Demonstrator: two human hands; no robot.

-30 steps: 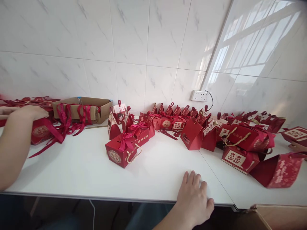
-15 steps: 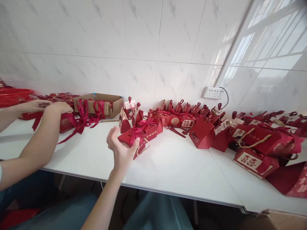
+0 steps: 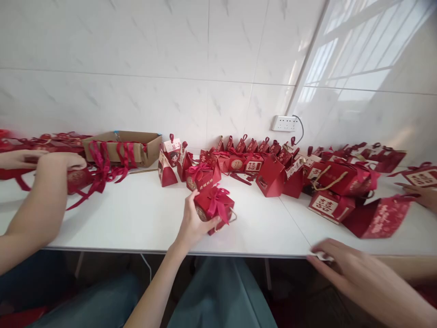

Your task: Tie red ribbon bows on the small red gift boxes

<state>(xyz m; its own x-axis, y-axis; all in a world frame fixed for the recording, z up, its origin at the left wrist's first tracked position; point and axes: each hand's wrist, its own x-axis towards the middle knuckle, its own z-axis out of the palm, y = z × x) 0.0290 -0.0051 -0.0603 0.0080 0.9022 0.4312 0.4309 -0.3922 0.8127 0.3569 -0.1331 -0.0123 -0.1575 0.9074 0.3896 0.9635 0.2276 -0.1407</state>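
Note:
My left hand (image 3: 193, 223) grips a red gift box (image 3: 208, 207) by its near left side, thumb in front and fingers behind. A crimson ribbon bow (image 3: 220, 200) tops this box, and a cord handle (image 3: 233, 215) loops off its right side. Just behind it stands another red box (image 3: 205, 180) with a bow and gold characters. At the table's front edge, my right hand (image 3: 348, 269), blurred by motion, pinches a small white piece (image 3: 321, 256) between thumb and fingers; its kind is too smeared to make out.
The white table (image 3: 136, 223) runs along a tiled wall. At left, a co-worker's hands (image 3: 61, 160) work among ribboned red boxes beside a cardboard box (image 3: 150, 152). Red boxes (image 3: 344, 182) are piled at right. Another person's hand (image 3: 423, 196) reaches in there. A power strip (image 3: 285, 123) hangs on the wall.
My left hand has closed on the front red box and drawn it right and nearer to me. My right hand has come into view with the white piece. The view has shifted right.

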